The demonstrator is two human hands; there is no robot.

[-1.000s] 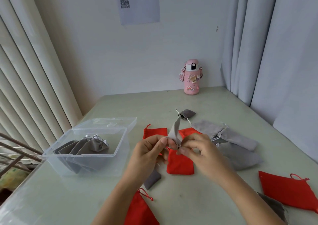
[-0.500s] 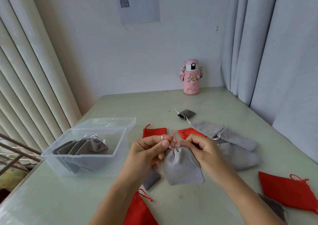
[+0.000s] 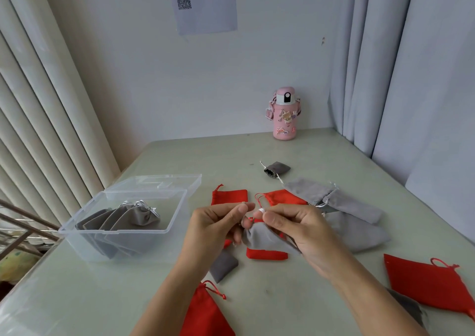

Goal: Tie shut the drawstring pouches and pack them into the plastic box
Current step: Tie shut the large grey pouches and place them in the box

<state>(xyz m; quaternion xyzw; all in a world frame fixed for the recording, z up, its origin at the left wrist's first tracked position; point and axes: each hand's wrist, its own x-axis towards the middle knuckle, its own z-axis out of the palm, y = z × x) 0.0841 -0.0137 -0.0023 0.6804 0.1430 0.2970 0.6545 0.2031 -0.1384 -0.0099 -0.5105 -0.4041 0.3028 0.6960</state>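
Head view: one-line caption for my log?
Left hand and right hand pinch the drawstring of a grey pouch; cinched grey pouches sit in the plastic box.

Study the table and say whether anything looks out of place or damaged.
Nothing looks damaged or spilled. One small dark grey pouch lies apart from the rest, farther back toward the pink bottle. The plastic box holds only grey pouches.

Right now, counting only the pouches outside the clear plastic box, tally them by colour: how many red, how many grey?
Red fabric drawstring pouches: 4 (the hands partly hide two)
Grey fabric drawstring pouches: 7, including the held grey pouch between left hand and right hand
Total: 11
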